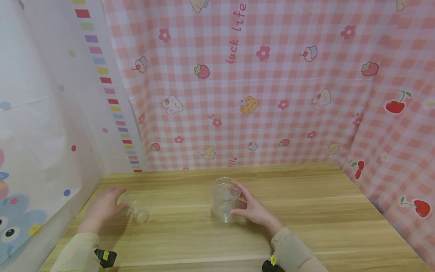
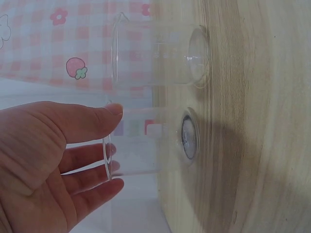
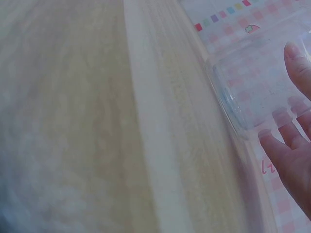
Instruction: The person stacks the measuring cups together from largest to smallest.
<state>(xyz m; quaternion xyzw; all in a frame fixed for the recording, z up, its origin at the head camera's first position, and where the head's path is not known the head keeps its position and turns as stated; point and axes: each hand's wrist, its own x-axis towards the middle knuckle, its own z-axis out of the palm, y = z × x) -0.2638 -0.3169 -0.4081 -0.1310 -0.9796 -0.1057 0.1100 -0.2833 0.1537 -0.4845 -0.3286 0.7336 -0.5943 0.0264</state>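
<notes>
At the left of the table, my left hand (image 1: 104, 207) holds a small clear glass beaker (image 2: 188, 135) near its rim, thumb on one side and fingers on the other. Beside it stands a second clear beaker (image 2: 160, 56) with a pouring lip, also seen as a faint glass shape (image 1: 141, 214) in the head view. Near the table's middle my right hand (image 1: 252, 208) grips a larger clear beaker (image 1: 225, 200) from its right side, thumb in front. It stands upright on the wood. Whether anything sits inside it, I cannot tell through the glass.
The wood-grain table (image 1: 190, 241) runs back to a pink checked cloth (image 1: 217, 94) with printed strawberries and flowers. A white patterned cloth (image 1: 40, 113) hangs along the left side, and more checked cloth with cherries hangs at the right.
</notes>
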